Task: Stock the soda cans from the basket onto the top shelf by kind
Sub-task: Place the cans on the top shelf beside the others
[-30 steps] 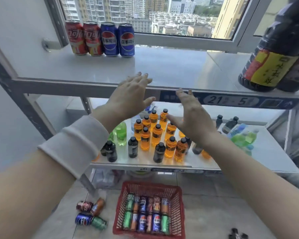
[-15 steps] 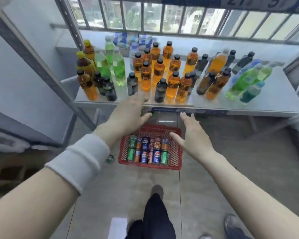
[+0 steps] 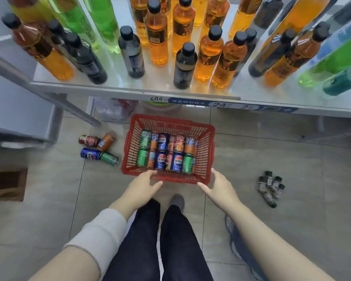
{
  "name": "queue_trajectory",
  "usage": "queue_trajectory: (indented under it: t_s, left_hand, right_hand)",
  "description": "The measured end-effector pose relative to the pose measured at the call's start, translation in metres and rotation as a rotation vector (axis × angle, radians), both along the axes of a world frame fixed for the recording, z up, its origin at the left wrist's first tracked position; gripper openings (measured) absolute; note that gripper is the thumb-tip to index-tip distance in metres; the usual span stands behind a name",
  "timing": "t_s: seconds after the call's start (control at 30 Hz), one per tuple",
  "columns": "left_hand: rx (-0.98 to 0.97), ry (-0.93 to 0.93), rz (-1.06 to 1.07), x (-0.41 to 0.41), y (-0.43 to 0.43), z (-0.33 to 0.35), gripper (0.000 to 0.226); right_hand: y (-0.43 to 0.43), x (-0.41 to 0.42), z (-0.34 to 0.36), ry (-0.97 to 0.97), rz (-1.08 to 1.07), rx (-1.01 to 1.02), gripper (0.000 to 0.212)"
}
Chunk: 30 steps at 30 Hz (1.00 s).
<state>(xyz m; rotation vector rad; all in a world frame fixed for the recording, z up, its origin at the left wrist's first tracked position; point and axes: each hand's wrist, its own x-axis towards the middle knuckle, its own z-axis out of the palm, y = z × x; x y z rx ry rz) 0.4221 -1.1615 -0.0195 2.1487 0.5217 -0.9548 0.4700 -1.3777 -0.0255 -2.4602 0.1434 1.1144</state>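
The bottle shelf (image 3: 130,92) fills the upper part of the view, crowded with orange, dark and green drink bottles. The top shelf, where the cans must go, is out of sight above it. On the tiled floor (image 3: 251,159) below stands the red plastic basket (image 3: 170,120), which holds the soda cans (image 3: 163,151) in what look like two rows, apparently lying on their sides. Green, orange, blue Pepsi and red cans are mixed together, not grouped.

Both hands are at the basket's near rim with fingers spread and nothing in them. The left hand (image 3: 142,187) has its fingertips over the rim, though I cannot tell whether they touch it. The right hand (image 3: 219,189) is just beside the near right corner.

The step in hand seems to be reaching in for cans. It would go best by taking two of one kind, such as the two blue cans in the near row, one per hand. They should come straight up past the mesh walls, so the trip to the top shelf already sorts them.

Four loose cans (image 3: 98,149) lie on the floor just left of the basket: red, orange, blue and green. A cluster of small dark bottles (image 3: 270,187) lies well apart on the right.
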Motion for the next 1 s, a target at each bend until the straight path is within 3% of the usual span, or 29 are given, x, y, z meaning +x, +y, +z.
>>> queue_trajectory:
  t_s: [0.17,0.37,0.57,0.63,0.77,0.9,1.0]
  left_hand:
    - [-0.044,0.095,0.003,0.020,0.008,-0.068,0.048]
    - [-0.098,0.145,0.023,0.066,0.009,-0.238,0.050]
    - [-0.209,0.278,0.021,0.094,-0.007,-0.400,0.057]
    - [-0.199,0.292,-0.041,0.099,-0.014,-0.437,0.062]
    - [-0.159,0.166,-0.027,0.101,-0.029,-0.497,0.111]
    - [-0.066,0.083,0.096,0.098,-0.041,-0.515,0.099]
    - [-0.046,0.080,0.096,0.098,-0.046,-0.518,0.098]
  right_hand:
    - [0.015,0.038,-0.071,0.066,-0.117,0.067,0.077]
    - [0.023,0.081,-0.219,0.107,-0.240,0.072,0.064]
    - [0.033,0.121,-0.363,0.072,-0.224,0.076,0.060]
    - [0.045,0.140,-0.396,0.050,-0.132,0.034,0.069]
    - [0.071,0.173,-0.441,-0.105,0.129,-0.052,0.073]
    - [0.096,0.180,-0.457,-0.246,0.450,-0.307,0.081]
    - [0.109,0.182,-0.461,-0.276,0.487,-0.393,0.084]
